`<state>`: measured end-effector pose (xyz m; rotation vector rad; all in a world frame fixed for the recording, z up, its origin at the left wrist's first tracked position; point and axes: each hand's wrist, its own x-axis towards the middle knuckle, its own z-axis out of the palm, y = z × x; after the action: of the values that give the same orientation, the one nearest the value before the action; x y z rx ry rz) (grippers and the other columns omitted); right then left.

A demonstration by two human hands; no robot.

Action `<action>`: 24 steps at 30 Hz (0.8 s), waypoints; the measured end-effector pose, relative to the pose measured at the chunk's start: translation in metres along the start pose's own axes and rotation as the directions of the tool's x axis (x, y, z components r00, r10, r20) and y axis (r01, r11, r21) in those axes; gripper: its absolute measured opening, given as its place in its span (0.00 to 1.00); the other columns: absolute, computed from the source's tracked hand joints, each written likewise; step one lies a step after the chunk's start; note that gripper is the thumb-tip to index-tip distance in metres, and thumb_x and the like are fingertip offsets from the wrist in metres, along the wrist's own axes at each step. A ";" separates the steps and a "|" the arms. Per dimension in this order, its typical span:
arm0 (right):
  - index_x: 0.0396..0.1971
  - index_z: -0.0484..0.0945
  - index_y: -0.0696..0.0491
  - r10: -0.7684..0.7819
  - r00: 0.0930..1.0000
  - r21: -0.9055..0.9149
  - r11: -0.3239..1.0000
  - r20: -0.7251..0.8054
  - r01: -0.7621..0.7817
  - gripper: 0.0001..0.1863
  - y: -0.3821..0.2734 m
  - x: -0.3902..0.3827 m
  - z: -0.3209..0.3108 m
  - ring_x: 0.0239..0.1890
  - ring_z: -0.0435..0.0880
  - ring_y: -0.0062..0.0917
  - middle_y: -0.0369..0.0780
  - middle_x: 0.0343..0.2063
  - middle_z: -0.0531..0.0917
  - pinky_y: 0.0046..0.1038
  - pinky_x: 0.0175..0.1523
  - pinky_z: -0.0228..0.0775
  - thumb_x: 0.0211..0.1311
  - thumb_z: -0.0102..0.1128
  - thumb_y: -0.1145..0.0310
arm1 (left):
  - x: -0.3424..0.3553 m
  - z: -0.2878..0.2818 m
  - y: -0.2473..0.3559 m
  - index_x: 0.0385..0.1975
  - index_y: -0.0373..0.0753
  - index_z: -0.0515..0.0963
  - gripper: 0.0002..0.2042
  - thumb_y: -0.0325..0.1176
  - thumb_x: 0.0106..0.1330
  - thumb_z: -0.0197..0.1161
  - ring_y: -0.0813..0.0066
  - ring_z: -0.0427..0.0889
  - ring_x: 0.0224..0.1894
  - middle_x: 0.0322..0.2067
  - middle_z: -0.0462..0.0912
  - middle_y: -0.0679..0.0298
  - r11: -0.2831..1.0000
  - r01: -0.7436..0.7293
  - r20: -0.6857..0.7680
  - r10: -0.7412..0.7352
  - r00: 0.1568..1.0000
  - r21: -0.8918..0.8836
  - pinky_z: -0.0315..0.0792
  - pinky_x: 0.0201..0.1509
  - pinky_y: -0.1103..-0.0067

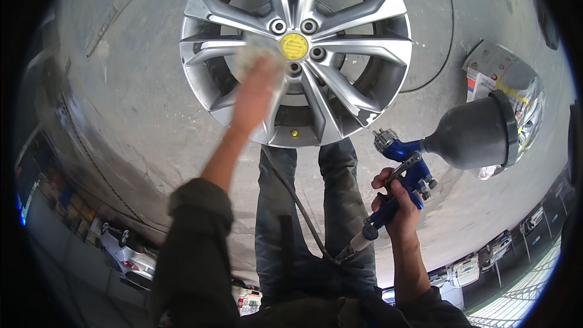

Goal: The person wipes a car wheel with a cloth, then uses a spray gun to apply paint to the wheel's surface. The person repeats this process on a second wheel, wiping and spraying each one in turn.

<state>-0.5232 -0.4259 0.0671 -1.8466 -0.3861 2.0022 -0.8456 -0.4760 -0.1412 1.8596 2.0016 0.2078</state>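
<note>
At the upper centre of the frame we see a silver alloy wheel point(310, 40), its spoked face turned up to us and its top edge cut off by the border. A yellow disc point(294, 47) covers its hub, with lug holes set around it, and a small yellow cap point(295, 133) sits on the near side of the rim.

Over the wheel's left half we find the left hand point(256, 88), reaching up from the lower left in a dark rolled sleeve point(197, 237). At its fingers is a pale pad point(249, 59), perhaps a folded cloth; both are smeared by motion, so we cannot tell how far the fingers are bent or how firmly they hold it.

Right of lower centre, the right hand point(398, 209) has its fingers wrapped round the handle of a blue spray gun point(415, 173). We see the gun's dark grey cup point(470, 133) stretching out to the right, in front of printed paper point(495, 64) on the concrete floor point(146, 91). From the gun's lower end a hose point(297, 203) runs up and left, across grey-blue trousers point(276, 218), towards the wheel.
</note>
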 end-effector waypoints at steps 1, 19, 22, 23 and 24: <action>0.47 0.74 0.58 -0.003 1.000 -0.023 1.000 0.008 0.003 0.14 0.000 -0.001 0.005 0.40 0.82 0.26 0.44 0.41 0.80 0.23 0.27 0.79 0.67 0.60 0.65 | -0.014 0.012 0.024 0.60 0.45 0.76 0.24 0.25 0.60 0.59 0.60 0.59 0.75 0.67 0.71 0.60 0.999 -0.053 0.025 0.053 0.998 -0.012 0.53 0.78 0.62; 0.47 0.73 0.57 0.012 0.998 -0.224 0.975 0.064 0.003 0.16 0.012 -0.022 0.078 0.27 0.81 0.23 0.45 0.40 0.80 0.22 0.24 0.76 0.67 0.60 0.62 | -0.132 -0.058 -0.203 0.63 0.31 0.70 0.20 0.26 0.71 0.51 0.46 0.68 0.68 0.64 0.71 0.47 0.761 0.645 -0.391 -0.615 0.685 -0.069 0.62 0.73 0.61; 0.49 0.73 0.58 0.035 0.996 -0.210 0.977 0.084 -0.017 0.19 0.020 -0.022 0.090 0.33 0.82 0.24 0.45 0.42 0.80 0.23 0.25 0.77 0.68 0.57 0.59 | -0.070 -0.027 -0.143 0.68 0.34 0.66 0.24 0.25 0.70 0.50 0.45 0.62 0.72 0.70 0.64 0.48 0.768 0.513 -0.352 -0.635 0.687 -0.383 0.60 0.74 0.63; 0.50 0.73 0.58 0.028 0.996 -0.192 0.981 0.082 -0.012 0.20 0.025 -0.021 0.094 0.35 0.82 0.25 0.45 0.42 0.80 0.23 0.25 0.77 0.68 0.57 0.58 | -0.061 -0.010 -0.107 0.69 0.35 0.65 0.25 0.24 0.70 0.49 0.45 0.59 0.73 0.71 0.62 0.49 0.786 0.437 -0.316 -0.589 0.743 -0.438 0.58 0.75 0.62; 0.51 0.73 0.59 0.012 0.997 -0.172 0.985 0.081 0.002 0.22 0.024 -0.028 0.100 0.38 0.82 0.25 0.45 0.43 0.80 0.23 0.26 0.77 0.67 0.56 0.57 | -0.064 -0.002 -0.074 0.69 0.37 0.65 0.27 0.23 0.68 0.50 0.48 0.54 0.76 0.74 0.58 0.52 0.824 0.462 -0.381 -0.563 0.734 -0.327 0.51 0.77 0.57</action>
<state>-0.6234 -0.4546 0.0908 -1.8706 -0.5966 2.1111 -0.9122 -0.5460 -0.1544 1.1144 2.6105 0.7277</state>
